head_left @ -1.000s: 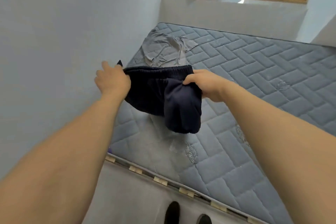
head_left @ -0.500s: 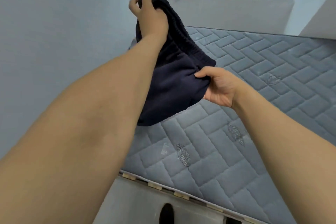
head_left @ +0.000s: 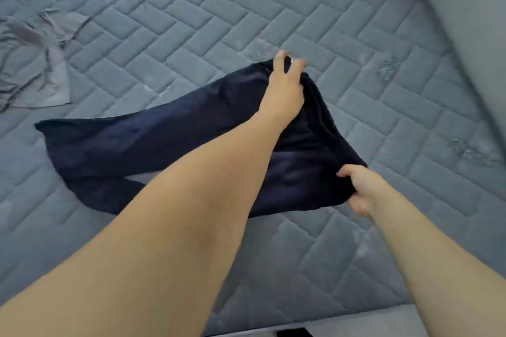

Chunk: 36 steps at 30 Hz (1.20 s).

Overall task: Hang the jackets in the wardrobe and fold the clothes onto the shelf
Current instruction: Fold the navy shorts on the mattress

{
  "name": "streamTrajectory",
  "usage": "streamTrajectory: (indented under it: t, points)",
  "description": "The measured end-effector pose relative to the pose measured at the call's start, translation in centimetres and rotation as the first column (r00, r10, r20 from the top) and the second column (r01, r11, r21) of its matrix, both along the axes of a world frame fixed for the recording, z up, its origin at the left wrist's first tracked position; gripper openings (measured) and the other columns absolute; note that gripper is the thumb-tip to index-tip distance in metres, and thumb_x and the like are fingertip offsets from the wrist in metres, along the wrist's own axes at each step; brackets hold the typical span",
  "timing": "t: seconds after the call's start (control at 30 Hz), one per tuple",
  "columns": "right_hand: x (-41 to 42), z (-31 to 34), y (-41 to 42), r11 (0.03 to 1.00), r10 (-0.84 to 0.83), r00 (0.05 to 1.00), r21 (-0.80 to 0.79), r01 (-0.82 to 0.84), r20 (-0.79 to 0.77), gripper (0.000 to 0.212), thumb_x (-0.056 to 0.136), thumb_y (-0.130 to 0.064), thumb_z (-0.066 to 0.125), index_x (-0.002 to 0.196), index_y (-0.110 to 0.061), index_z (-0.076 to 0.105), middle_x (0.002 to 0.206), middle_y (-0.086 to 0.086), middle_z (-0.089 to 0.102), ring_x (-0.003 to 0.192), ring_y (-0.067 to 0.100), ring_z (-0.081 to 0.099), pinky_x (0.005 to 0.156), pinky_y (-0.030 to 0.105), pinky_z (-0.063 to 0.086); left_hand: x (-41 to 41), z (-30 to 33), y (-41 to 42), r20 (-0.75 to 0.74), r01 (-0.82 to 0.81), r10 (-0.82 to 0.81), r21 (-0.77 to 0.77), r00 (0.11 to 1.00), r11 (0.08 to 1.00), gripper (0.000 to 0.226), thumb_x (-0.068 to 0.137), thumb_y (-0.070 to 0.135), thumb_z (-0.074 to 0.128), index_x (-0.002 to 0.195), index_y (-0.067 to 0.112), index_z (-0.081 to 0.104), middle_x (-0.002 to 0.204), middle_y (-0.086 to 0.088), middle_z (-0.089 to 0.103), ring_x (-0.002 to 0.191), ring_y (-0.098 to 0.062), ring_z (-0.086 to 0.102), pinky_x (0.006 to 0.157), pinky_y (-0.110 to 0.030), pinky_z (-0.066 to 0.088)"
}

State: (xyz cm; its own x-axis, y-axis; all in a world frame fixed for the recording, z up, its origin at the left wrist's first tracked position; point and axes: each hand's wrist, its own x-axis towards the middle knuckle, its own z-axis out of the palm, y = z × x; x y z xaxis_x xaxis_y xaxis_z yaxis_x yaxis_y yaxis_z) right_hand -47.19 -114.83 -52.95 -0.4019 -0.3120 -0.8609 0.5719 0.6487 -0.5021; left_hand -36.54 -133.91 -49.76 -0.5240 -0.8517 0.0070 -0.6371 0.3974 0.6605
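- Dark navy trousers (head_left: 164, 150) lie spread on the quilted mattress (head_left: 356, 35), legs trailing left, elastic waistband at right.
- Left hand (head_left: 284, 87) pinches the far end of the waistband, fingers curled on the cloth; right hand (head_left: 361, 191) grips the near end, fingers closed round the fabric.
- Step in hand, as judged: laying the garment flat before folding.
- To do it well: pull the waistband taut between both hands, then smooth the legs so they stack evenly; a gap shows between them near the left forearm.
- Crumpled grey garment (head_left: 32, 63) sits far left, well apart; keep it out of the fold.
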Motion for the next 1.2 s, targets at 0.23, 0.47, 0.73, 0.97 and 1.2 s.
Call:
streamTrajectory:
  t: [0.23, 0.47, 0.73, 0.97, 1.2]
  points:
    - [-7.1, -11.9, 2.6, 0.938, 0.158, 0.875, 0.346, 0.012, -0.458, 0.056, 0.087, -0.020, 0.056, 0.141, -0.012, 0.044, 0.138, 0.009, 0.050, 0.119, 0.034, 0.053, 0.095, 0.041, 0.046, -3.5, -16.5, 4.9, 0.428, 0.299, -0.329, 0.137, 0.842, 0.944, 0.051, 0.102, 0.023, 0.046, 0.151, 0.020, 0.032, 0.161, -0.008, 0.016, 0.141, -0.032, 0.028, 0.116, -0.046, 0.026]
    - [5.7, -15.4, -2.2, 0.614, 0.748, 0.405, 0.317, -0.723, -0.526, 0.053, 0.090, -0.013, 0.049, 0.142, -0.015, 0.043, 0.149, 0.004, 0.036, 0.129, 0.028, 0.041, 0.109, 0.040, 0.034, 14.4, -21.2, 4.4, 0.608, 0.046, -0.198, 0.257, 0.769, 0.965, 0.065, 0.088, 0.029, 0.056, 0.149, 0.020, 0.035, 0.154, -0.005, 0.029, 0.139, -0.029, 0.031, 0.116, -0.045, 0.021]
    - [25.9, -16.9, -6.8, 0.019, 0.700, -0.283, 0.413, -0.911, -0.655, 0.044, 0.080, -0.018, 0.051, 0.124, -0.013, 0.052, 0.125, 0.007, 0.047, 0.111, 0.030, 0.047, 0.097, 0.038, 0.036, 39.0, -21.5, 2.3, 0.825, -0.029, -0.212, 0.266, 0.524, 0.963, 0.095, 0.076, 0.040, 0.062, 0.155, 0.027, 0.011, 0.161, 0.000, 0.011, 0.150, -0.027, 0.007, 0.121, -0.052, 0.005]
    - [36.2, -20.5, -10.7, -0.110, 0.610, -0.608, 0.706, -0.699, -0.508, 0.044, 0.082, -0.022, 0.061, 0.120, -0.015, 0.041, 0.118, 0.008, 0.044, 0.107, 0.028, 0.047, 0.096, 0.042, 0.036, 50.0, -24.7, -2.5, 0.842, 0.030, 0.035, -0.061, 0.538, 0.998, 0.071, 0.087, 0.021, 0.056, 0.153, 0.022, 0.031, 0.158, -0.011, 0.028, 0.147, -0.037, 0.021, 0.118, -0.057, 0.013]
    - [37.8, -18.4, -15.1, -0.272, 0.865, -0.463, 0.597, -0.755, -0.192, 0.035, 0.088, -0.012, 0.045, 0.119, -0.012, 0.060, 0.125, 0.012, 0.061, 0.113, 0.032, 0.059, 0.083, 0.032, 0.044, 51.6, -22.2, -3.3, 0.747, 0.192, -0.119, -0.012, 0.655, 0.981, 0.017, 0.090, 0.017, 0.052, 0.096, 0.012, 0.066, 0.110, -0.010, 0.069, 0.109, -0.032, 0.061, 0.106, -0.043, 0.033]
